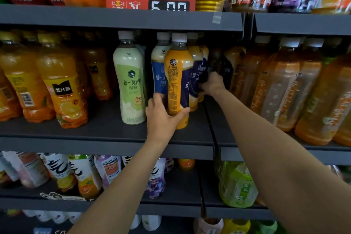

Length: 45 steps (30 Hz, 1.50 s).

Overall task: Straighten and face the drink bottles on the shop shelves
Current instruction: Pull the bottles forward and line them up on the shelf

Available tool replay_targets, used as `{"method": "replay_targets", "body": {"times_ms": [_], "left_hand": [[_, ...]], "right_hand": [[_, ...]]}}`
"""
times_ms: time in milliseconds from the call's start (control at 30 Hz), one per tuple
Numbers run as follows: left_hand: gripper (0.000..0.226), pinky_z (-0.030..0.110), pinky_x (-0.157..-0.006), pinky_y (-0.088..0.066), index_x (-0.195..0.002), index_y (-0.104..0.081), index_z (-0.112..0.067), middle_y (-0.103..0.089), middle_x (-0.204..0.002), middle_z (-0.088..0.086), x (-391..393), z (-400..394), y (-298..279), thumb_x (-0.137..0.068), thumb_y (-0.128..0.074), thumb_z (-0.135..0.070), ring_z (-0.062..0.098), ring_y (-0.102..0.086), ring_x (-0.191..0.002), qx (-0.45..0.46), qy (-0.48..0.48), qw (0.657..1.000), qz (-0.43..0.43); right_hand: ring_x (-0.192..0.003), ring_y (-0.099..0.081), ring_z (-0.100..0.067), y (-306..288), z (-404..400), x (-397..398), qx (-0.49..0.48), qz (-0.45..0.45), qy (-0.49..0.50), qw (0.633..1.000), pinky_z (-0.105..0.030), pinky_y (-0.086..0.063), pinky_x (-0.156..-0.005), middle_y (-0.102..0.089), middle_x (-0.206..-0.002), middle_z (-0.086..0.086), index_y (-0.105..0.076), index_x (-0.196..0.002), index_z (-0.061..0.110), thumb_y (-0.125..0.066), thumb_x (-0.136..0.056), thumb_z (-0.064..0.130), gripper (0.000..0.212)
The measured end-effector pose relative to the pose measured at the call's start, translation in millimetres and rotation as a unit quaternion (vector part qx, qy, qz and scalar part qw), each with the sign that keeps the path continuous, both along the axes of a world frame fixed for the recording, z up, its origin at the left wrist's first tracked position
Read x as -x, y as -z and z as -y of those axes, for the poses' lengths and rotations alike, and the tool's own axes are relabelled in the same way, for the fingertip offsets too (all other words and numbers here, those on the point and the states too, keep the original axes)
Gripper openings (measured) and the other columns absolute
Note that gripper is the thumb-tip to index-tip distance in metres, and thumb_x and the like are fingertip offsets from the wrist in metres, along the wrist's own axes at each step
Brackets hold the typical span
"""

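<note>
Dark grey metal shop shelves [106, 131] carry rows of drinks, fronts meant to face the aisle. Middle shelf: orange juice plastic bottles with yellow labels [62, 89] at left, amber tea bottles with white caps [284, 85] at right, milk-tea bottles between. Pale green milk-tea bottle with white cap [130, 80] stands upright, label forward, near the lip. Just beside it, the orange-and-navy milk-tea bottle with white cap [178, 81] shows its nutrition panel (so probably being turned to face). Left hand [163, 118] grips its lower body, thumb across the front, fingers behind. Right hand [212, 83] reaches deeper, fingers curled on a navy-labelled bottle [201, 74] behind, likely pulling it forward; exact grip partly hidden.
</note>
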State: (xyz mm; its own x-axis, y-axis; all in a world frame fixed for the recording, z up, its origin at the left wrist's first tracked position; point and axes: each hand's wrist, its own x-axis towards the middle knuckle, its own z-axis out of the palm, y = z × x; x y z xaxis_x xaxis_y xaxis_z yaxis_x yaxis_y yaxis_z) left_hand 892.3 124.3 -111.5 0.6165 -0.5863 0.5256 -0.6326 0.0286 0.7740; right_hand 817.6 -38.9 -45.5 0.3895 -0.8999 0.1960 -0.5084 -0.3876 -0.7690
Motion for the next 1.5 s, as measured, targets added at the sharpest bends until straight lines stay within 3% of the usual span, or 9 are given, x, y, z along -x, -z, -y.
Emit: {"method": "replay_targets", "body": {"times_ms": [67,167,333,500,633,800,1000,1300,1500], "left_hand": [[0.064,0.045,-0.091,-0.042,-0.108,-0.046,-0.008,-0.048,-0.108,0.009,0.5,1.1,-0.1,-0.065,-0.081,-0.041,0.028,-0.046,-0.106,-0.001,-0.003,1.0,-0.001],[0.064,0.042,-0.089,-0.042,-0.109,-0.045,-0.008,-0.049,-0.11,0.01,1.2,1.7,-2.0,-0.066,-0.08,-0.04,0.028,-0.045,-0.107,-0.007,-0.002,1.0,-0.001],[0.065,0.039,-0.089,-0.04,-0.109,-0.045,-0.007,-0.048,-0.11,0.01,1.7,1.8,-2.4,-0.066,-0.08,-0.041,0.028,-0.044,-0.107,-0.008,0.0,1.0,-0.001],[0.065,0.04,-0.088,-0.041,-0.108,-0.044,-0.007,-0.049,-0.11,0.011,2.3,0.7,-3.7,-0.066,-0.08,-0.04,0.028,-0.044,-0.107,-0.01,-0.001,1.0,0.0],[0.063,0.035,-0.084,-0.038,-0.108,-0.044,-0.007,-0.048,-0.111,0.011,2.8,-0.6,-5.2,-0.067,-0.08,-0.039,0.027,-0.042,-0.108,-0.016,0.004,1.0,0.0],[0.062,0.035,-0.085,-0.038,-0.106,-0.044,-0.007,-0.049,-0.109,0.011,0.9,-0.3,-5.2,-0.067,-0.08,-0.039,0.027,-0.043,-0.107,-0.012,0.009,1.0,0.001],[0.062,0.033,-0.085,-0.035,-0.108,-0.044,-0.007,-0.047,-0.111,0.01,2.7,-1.2,-6.1,-0.068,-0.079,-0.038,0.027,-0.042,-0.109,-0.018,0.004,1.0,-0.001],[0.059,0.039,-0.087,-0.038,-0.105,-0.044,-0.007,-0.05,-0.11,0.013,6.3,-3.2,-8.4,-0.068,-0.08,-0.036,0.03,-0.044,-0.107,-0.023,-0.001,0.999,-0.023],[0.059,0.045,-0.09,-0.041,-0.109,-0.047,-0.007,-0.052,-0.113,0.014,8.5,-5.7,-13.0,-0.069,-0.079,-0.036,0.033,-0.047,-0.11,-0.055,-0.004,0.998,-0.035]], "right_hand": [[-0.106,-0.06,-0.029,2.4,-5.0,5.3,-0.023,0.03,-0.012,0.999,-0.037,-0.053,-0.089,-0.06,-0.119,-0.016,-0.057,-0.116,0.003,-0.06,-0.087,0.003,0.029],[-0.103,-0.061,-0.033,3.4,-18.5,20.7,0.124,-0.011,0.077,0.989,-0.04,-0.053,-0.086,-0.057,-0.119,-0.018,-0.055,-0.119,0.002,-0.056,-0.091,0.008,0.029],[-0.102,-0.061,-0.034,-10.6,-26.9,35.3,0.329,-0.187,0.174,0.909,-0.035,-0.047,-0.071,-0.009,-0.155,-0.02,-0.013,-0.148,0.003,-0.055,-0.092,0.008,0.07],[-0.124,-0.048,-0.037,-40.2,-11.5,17.1,0.185,-0.167,0.207,0.946,-0.037,-0.047,-0.088,0.002,-0.154,-0.028,0.007,-0.146,-0.005,-0.062,-0.088,0.009,0.092],[-0.129,-0.043,-0.034,-42.9,-7.3,10.0,0.17,-0.079,0.246,0.951,-0.036,-0.044,-0.096,-0.01,-0.152,-0.027,0.002,-0.145,-0.007,-0.055,-0.092,0.007,0.079],[-0.119,-0.052,-0.031,-41.8,-12.7,10.7,0.212,-0.102,0.255,0.938,-0.033,-0.047,-0.09,-0.008,-0.152,-0.027,-0.021,-0.144,0.0,-0.053,-0.091,0.002,0.063],[-0.118,-0.052,-0.034,-46.0,-21.9,16.1,0.193,-0.1,0.211,0.953,-0.039,-0.046,-0.089,-0.037,-0.139,-0.022,-0.007,-0.149,0.006,-0.057,-0.092,0.016,0.076],[-0.106,-0.059,-0.035,-39.7,-76.7,61.4,0.181,0.101,0.128,0.97,-0.046,-0.05,-0.088,-0.06,-0.116,-0.017,-0.027,-0.138,0.005,-0.073,-0.079,0.026,0.078],[-0.104,-0.06,-0.035,-25.6,-73.9,75.0,0.05,0.061,0.077,0.994,-0.052,-0.053,-0.081,-0.058,-0.119,-0.015,-0.034,-0.128,0.007,-0.08,-0.069,0.038,0.081]]}}
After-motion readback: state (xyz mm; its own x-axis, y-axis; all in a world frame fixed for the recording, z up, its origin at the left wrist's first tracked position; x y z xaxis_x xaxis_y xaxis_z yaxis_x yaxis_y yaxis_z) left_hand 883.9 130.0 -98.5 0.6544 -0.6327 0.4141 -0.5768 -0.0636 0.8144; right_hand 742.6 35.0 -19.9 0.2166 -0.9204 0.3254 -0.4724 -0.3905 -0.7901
